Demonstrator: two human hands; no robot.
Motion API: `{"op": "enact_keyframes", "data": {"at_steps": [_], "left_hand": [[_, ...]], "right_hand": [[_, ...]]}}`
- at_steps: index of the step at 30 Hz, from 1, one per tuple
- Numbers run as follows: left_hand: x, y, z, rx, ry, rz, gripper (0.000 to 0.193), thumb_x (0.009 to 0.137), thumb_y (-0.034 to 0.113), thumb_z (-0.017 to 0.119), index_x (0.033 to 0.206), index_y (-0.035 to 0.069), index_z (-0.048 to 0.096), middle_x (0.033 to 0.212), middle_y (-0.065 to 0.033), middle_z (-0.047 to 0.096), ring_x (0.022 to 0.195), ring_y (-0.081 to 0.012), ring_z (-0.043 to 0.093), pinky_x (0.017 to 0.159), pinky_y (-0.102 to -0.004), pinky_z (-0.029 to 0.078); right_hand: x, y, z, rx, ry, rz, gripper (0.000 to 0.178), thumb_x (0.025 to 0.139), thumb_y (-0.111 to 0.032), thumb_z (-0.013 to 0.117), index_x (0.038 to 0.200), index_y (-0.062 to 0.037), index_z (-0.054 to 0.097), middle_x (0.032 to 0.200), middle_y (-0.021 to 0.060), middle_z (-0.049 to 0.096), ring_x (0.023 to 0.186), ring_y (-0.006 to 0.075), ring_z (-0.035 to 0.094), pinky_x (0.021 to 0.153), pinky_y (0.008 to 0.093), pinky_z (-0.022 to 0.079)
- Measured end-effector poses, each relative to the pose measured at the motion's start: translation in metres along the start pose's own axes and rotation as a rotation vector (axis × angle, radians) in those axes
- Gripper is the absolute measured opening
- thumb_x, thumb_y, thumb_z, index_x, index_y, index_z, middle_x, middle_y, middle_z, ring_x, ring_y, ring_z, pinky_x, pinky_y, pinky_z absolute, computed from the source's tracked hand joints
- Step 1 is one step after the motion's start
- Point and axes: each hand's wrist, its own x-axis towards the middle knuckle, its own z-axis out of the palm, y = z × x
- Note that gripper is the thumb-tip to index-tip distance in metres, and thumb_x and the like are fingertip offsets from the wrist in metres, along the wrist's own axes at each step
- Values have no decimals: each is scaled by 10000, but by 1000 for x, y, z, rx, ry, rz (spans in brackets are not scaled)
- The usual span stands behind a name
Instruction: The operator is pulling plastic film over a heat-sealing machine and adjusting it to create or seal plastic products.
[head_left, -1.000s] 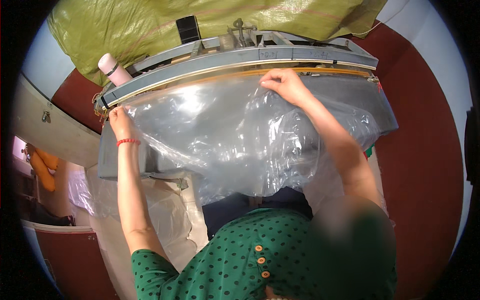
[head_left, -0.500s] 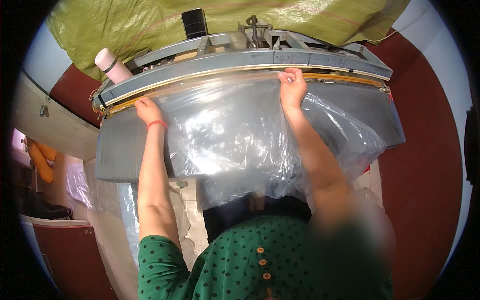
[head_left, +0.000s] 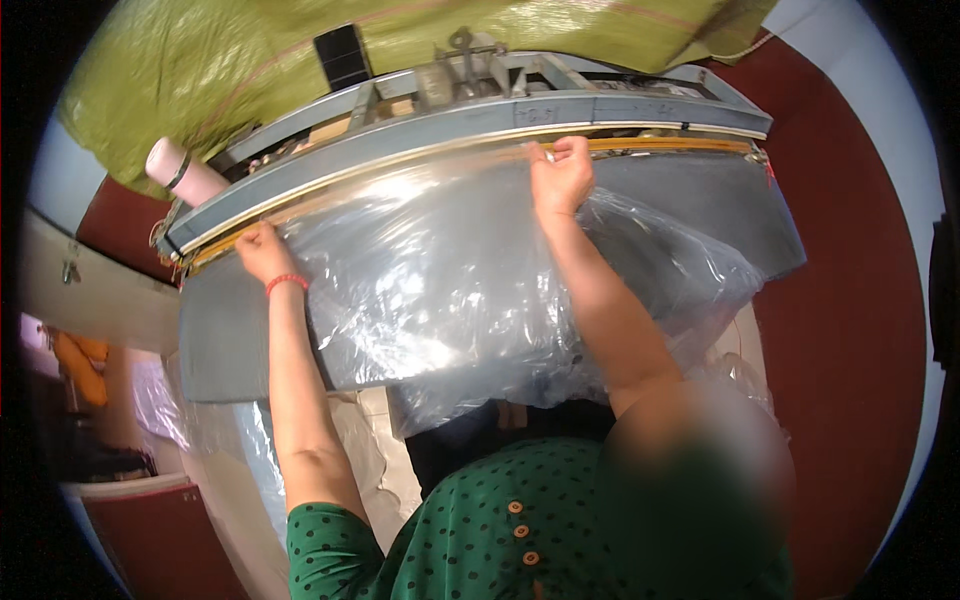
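A clear plastic sheet (head_left: 430, 260) lies over a dark grey padded board (head_left: 235, 335), and its near part hangs toward my lap. At the far left corner of the sheet, my left hand (head_left: 265, 253) is closed on the plastic. My right hand (head_left: 562, 178) pinches the far edge farther right. Between my hands the plastic edge lies along the orange strip (head_left: 660, 146) beneath the long grey metal bar (head_left: 400, 137). Whether the plastic is one layer or a bag, I cannot tell.
Behind the bar runs a metal frame with a clamp-like fitting (head_left: 462, 60). A pink bottle (head_left: 185, 172) and a black phone (head_left: 342, 58) rest at the back. Yellow-green woven sheeting (head_left: 240, 60) covers the far side. A pale cabinet door (head_left: 85, 265) stands at left.
The view has shifted and tilted slightly, so the bar and bottle appear farther left. Both hands keep their hold on the plastic at the bar.
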Motion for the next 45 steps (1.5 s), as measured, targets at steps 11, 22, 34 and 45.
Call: {"op": "enact_keyframes", "data": {"at_steps": [11,22,34,45], "left_hand": [[7,6,-1,-248,-32,-214,228,780,121,449,572,27,447,608,-20,487,496,-111,443,403,-275,357],[-46,12,-82,540,-281,460,339,807,328,556,784,-9,596,840,-183,588,840,-327,541,751,-390,408],[-132,124,-98,-69,-500,644,66,745,7,567,796,5,524,861,-128,563,854,-275,537,743,-335,424],[-150,171,-116,98,-462,917,352,646,106,678,960,56,525,1004,-103,532,983,-292,492,848,-403,359]], "right_hand": [[9,1,-7,232,71,82,145,681,-169,566,706,-54,480,577,79,537,541,253,532,558,364,421],[-9,-31,-80,323,-474,-306,247,768,-229,618,665,-12,561,639,119,579,565,209,545,561,313,425],[-42,-90,-218,-135,-729,-919,218,668,-184,687,733,-11,570,744,107,581,742,283,556,689,343,417],[-84,-149,-37,529,-1218,-461,223,752,-188,620,857,9,612,791,104,617,745,191,595,704,286,453]]}}
